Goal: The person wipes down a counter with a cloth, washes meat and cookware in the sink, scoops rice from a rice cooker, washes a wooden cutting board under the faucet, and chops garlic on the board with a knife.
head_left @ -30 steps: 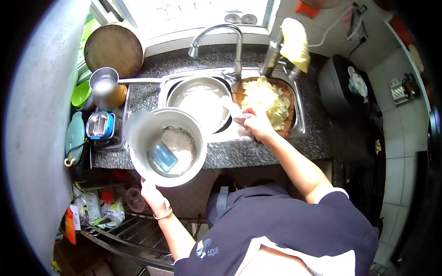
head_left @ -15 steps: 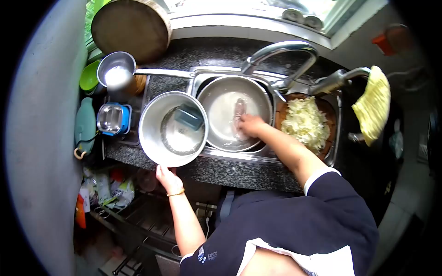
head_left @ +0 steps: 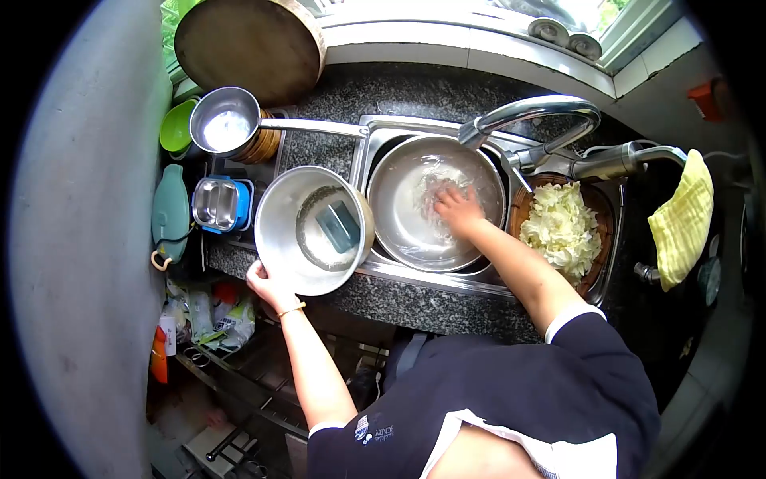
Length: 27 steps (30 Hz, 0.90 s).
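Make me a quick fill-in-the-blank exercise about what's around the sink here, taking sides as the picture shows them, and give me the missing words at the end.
1. The pot, held by the left hand, is to the ____ of the basin.
2. The chopped leaves lie in a basket to the ____ of the basin.
3. The cloth hanging from the tap is ____.
4. Counting the right hand, the number of hands inside the basin is ____.

Missing words: left, right, yellow, one.
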Tool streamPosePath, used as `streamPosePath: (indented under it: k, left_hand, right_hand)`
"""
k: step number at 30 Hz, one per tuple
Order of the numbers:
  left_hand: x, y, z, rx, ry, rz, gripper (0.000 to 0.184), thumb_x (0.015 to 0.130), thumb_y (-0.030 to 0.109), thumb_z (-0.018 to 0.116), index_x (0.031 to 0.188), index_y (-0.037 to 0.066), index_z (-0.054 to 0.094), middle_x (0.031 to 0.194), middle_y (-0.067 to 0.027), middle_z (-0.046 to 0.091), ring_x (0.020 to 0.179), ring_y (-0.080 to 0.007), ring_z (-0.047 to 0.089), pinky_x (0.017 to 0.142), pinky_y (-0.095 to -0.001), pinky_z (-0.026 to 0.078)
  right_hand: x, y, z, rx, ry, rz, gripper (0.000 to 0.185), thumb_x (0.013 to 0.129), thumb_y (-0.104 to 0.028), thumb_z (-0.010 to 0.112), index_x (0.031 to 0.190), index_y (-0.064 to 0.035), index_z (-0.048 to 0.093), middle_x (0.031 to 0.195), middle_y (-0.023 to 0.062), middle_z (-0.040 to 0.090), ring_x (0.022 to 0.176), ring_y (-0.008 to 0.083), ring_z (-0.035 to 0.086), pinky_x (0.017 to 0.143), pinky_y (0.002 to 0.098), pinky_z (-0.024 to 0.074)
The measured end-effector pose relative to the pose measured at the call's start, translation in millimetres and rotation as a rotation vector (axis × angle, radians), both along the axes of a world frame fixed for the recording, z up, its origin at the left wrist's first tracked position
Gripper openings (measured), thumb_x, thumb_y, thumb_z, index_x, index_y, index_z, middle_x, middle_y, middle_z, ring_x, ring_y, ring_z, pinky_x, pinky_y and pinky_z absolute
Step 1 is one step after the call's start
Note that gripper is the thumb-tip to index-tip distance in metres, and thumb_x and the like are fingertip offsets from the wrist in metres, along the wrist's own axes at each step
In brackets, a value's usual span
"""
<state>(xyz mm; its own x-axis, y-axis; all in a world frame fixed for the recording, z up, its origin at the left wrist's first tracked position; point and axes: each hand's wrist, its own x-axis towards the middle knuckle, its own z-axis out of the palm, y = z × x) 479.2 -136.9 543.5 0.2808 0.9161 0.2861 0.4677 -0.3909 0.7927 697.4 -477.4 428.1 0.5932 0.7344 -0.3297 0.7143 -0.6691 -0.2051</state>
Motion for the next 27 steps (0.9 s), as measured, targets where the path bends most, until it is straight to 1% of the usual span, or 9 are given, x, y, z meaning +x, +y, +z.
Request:
streamPosePath:
  k: [2, 5, 7, 10, 14, 17, 18, 22, 27]
  left_hand:
    - [32.3, -35.9, 60.3, 0.703, 0.496, -0.003, 0.031, 0.08, 0.018, 0.064, 0.101, -0.002, 0.051, 0.111, -0.0153, 0.045, 0.095, -0.0278, 0.051, 0.085, -0.0395, 0.04]
    - [72.8, -61.1, 70.4, 0.033, 0.427, -0.457, 0.048, 0.079, 0.03, 0.065, 0.117, 0.005, 0.049, 0.101, -0.0192, 0.059, 0.094, -0.0368, 0.056, 0.085, -0.0435, 0.042]
    - [97.8, -76.5, 67.3, -0.041, 0.875, -0.564, 0.082, 0.075, 0.044, 0.066, 0.136, 0.005, 0.028, 0.11, -0.0246, 0.057, 0.098, -0.0398, 0.058, 0.085, -0.0438, 0.045]
    - [115.7, -60.3, 13.4, -0.165, 1.076, -0.678, 0.104, 0.068, 0.047, 0.07, 0.143, 0.007, 0.01, 0.114, -0.0273, 0.055, 0.102, -0.041, 0.057, 0.089, -0.0434, 0.045]
    - [120.5, -70.0, 74.0, -0.36, 0.417, -0.665, 0.087, 0.072, 0.033, 0.066, 0.138, 0.006, 0.017, 0.118, -0.024, 0.052, 0.101, -0.034, 0.058, 0.086, -0.0405, 0.048]
    - [133.1, -119.0, 123.1, -1.278, -0.459, -0.934, 0.062, 0.079, 0.023, 0.058, 0.131, 0.009, 0.028, 0.119, -0.0143, 0.048, 0.099, -0.0259, 0.057, 0.085, -0.0416, 0.049]
    - [145.4, -131.6, 116.3, -1.532, -0.498, -1.055, 0.055, 0.079, 0.022, 0.057, 0.127, 0.008, 0.034, 0.117, -0.0119, 0.05, 0.101, -0.0243, 0.056, 0.086, -0.0404, 0.049]
    - [197.6, -191.9, 63.9, -2.147, -0.382, -0.996, 0.041, 0.085, 0.031, 0.049, 0.117, 0.005, 0.048, 0.104, -0.0151, 0.06, 0.093, -0.0323, 0.062, 0.086, -0.0493, 0.049]
    - [244.0, -206.5, -18.7, -2.26, -0.278, -0.664, 0.047, 0.083, 0.044, 0.045, 0.104, 0.004, 0.055, 0.098, -0.0162, 0.061, 0.091, -0.0331, 0.059, 0.081, -0.0468, 0.049]
  right_hand:
    - [4.3, -2.5, 18.2, -0.013, 0.093, -0.339, 0.047, 0.078, -0.019, 0.056, 0.124, -0.0115, 0.047, 0.141, 0.0118, 0.032, 0.13, 0.0345, 0.027, 0.103, 0.0627, 0.0179]
    - [-12.6, 11.0, 29.7, -0.095, 0.163, -0.278, 0.058, 0.073, -0.026, 0.063, 0.126, -0.0116, 0.046, 0.141, 0.0128, 0.032, 0.13, 0.0356, 0.029, 0.104, 0.0615, 0.0176]
    - [-18.0, 11.6, 40.9, -0.049, 0.232, -0.065, 0.061, 0.074, -0.03, 0.064, 0.128, -0.0113, 0.045, 0.139, 0.0141, 0.036, 0.131, 0.0336, 0.029, 0.104, 0.0611, 0.0195]
    - [-16.0, -0.1, 89.2, 0.201, 0.19, -0.303, 0.042, 0.072, -0.027, 0.066, 0.11, -0.0109, 0.058, 0.117, 0.0109, 0.052, 0.118, 0.0291, 0.043, 0.092, 0.0488, 0.0367]
    - [-11.5, -50.2, 153.0, 0.56, -0.58, -0.604, 0.037, 0.07, -0.023, 0.068, 0.102, -0.0106, 0.056, 0.102, 0.0095, 0.05, 0.102, 0.0274, 0.045, 0.084, 0.0386, 0.0369]
    - [5.5, -77.3, 155.8, 0.359, -0.387, -0.864, 0.032, 0.081, -0.025, 0.059, 0.107, -0.007, 0.053, 0.094, 0.0147, 0.06, 0.088, 0.0325, 0.057, 0.076, 0.0422, 0.0445]
    - [13.3, -81.5, 143.6, 0.247, -0.153, -0.896, 0.03, 0.084, -0.027, 0.056, 0.105, -0.0056, 0.053, 0.091, 0.0153, 0.063, 0.083, 0.0339, 0.061, 0.069, 0.0445, 0.0468]
    - [15.4, -84.6, 120.7, 0.308, -0.368, -0.772, 0.018, 0.088, -0.021, 0.048, 0.097, -0.0058, 0.052, 0.076, 0.0148, 0.065, 0.068, 0.0346, 0.063, 0.06, 0.0457, 0.0491]
    - [16.0, -85.7, 114.9, 0.28, -0.381, -0.773, 0.016, 0.088, -0.021, 0.048, 0.096, -0.0071, 0.05, 0.074, 0.0136, 0.065, 0.065, 0.0335, 0.064, 0.058, 0.0444, 0.0503]
